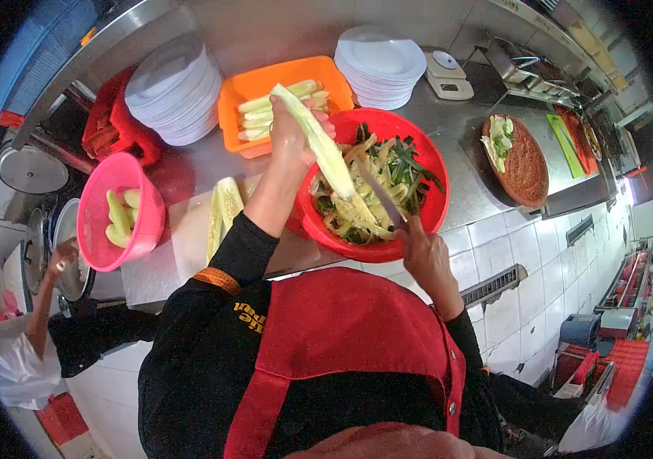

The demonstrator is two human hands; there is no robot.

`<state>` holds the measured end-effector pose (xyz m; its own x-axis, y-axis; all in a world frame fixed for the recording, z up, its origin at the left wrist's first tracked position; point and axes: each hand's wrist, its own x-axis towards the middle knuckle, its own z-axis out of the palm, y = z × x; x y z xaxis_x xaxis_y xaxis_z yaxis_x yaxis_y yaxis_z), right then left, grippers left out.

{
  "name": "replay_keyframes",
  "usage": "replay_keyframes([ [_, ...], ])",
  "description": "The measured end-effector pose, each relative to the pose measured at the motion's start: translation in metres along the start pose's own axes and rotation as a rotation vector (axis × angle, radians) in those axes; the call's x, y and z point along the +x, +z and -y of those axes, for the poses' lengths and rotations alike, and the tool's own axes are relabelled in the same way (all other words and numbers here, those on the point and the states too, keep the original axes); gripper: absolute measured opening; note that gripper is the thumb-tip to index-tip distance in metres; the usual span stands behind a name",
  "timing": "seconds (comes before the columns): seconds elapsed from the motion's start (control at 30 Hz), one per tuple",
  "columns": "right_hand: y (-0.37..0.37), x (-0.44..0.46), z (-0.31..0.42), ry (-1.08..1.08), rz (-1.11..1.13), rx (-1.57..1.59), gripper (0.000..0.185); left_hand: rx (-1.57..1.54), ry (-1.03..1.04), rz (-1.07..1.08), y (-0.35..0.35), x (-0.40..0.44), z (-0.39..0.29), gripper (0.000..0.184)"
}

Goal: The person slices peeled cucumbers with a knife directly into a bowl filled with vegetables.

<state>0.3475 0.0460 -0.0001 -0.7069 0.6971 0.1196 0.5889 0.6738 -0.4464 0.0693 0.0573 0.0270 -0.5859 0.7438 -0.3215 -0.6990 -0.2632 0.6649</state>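
My left hand (288, 136) is closed around a long peeled cucumber half (317, 141), tilted over a red basin (432, 161). Dark green peels and pale, stringy cucumber scraps (376, 176) lie heaped in the basin. A knife (382, 194) is gripped in my right hand (427, 258) at the basin's near right side, its blade pointing toward the cucumber half. Behind my left hand stands an orange basket (229, 126) with several peeled cucumber pieces (256, 115). Cut cucumber pieces (223, 205) rest on a white cutting board (189, 237) beside my left forearm.
A pink basket (157, 226) with pale green vegetables stands left. Two plate stacks (177, 96) (380, 65) and a kitchen scale (449, 75) line the back. A round brown tray (525, 168) holds leaves on the right. Another person's hand (65, 256) is at far left.
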Motion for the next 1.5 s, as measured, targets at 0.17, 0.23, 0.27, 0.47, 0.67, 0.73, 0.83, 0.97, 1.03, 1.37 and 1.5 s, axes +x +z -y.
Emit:
replay_keyframes([
  [0.17, -0.005, -0.003, 0.006, -0.028, 0.055, -0.019, 0.016, -0.021, 0.017, -0.029, 0.004, -0.005, -0.005, 0.061],
  [0.23, -0.006, -0.001, 0.005, -0.034, 0.097, -0.055, 0.016, -0.040, 0.048, -0.021, 0.006, -0.005, -0.005, 0.060],
  [0.27, -0.005, 0.001, 0.002, -0.027, 0.037, -0.050, 0.017, -0.042, 0.048, -0.022, 0.005, -0.006, -0.005, 0.060],
  [0.47, 0.001, 0.006, 0.002, -0.056, 0.001, 0.004, 0.017, -0.057, 0.056, -0.028, 0.007, -0.006, -0.003, 0.060],
  [0.67, 0.000, 0.019, -0.001, -0.065, -0.043, 0.071, 0.017, 0.009, 0.015, 0.123, -0.004, 0.003, 0.005, 0.058],
  [0.73, 0.006, 0.019, -0.005, -0.137, -0.061, 0.085, 0.017, -0.025, -0.082, 0.127, -0.003, 0.003, 0.005, 0.056],
  [0.83, 0.005, 0.023, -0.011, -0.095, -0.095, 0.103, 0.016, -0.112, -0.189, 0.036, 0.006, -0.004, 0.006, 0.054],
  [0.97, -0.003, 0.025, -0.001, -0.109, -0.075, 0.095, 0.014, -0.120, -0.228, 0.099, 0.004, -0.003, 0.012, 0.054],
  [1.03, -0.001, 0.028, -0.004, -0.090, -0.014, 0.063, 0.014, -0.145, -0.331, 0.249, 0.005, -0.008, 0.015, 0.054],
  [1.37, 0.009, 0.037, -0.003, -0.002, -0.109, 0.030, 0.017, -0.274, -0.436, 0.372, -0.003, -0.004, 0.033, 0.068],
  [1.5, 0.005, 0.040, -0.002, 0.089, -0.097, 0.021, 0.018, -0.225, -0.413, 0.295, -0.010, 0.002, 0.038, 0.068],
])
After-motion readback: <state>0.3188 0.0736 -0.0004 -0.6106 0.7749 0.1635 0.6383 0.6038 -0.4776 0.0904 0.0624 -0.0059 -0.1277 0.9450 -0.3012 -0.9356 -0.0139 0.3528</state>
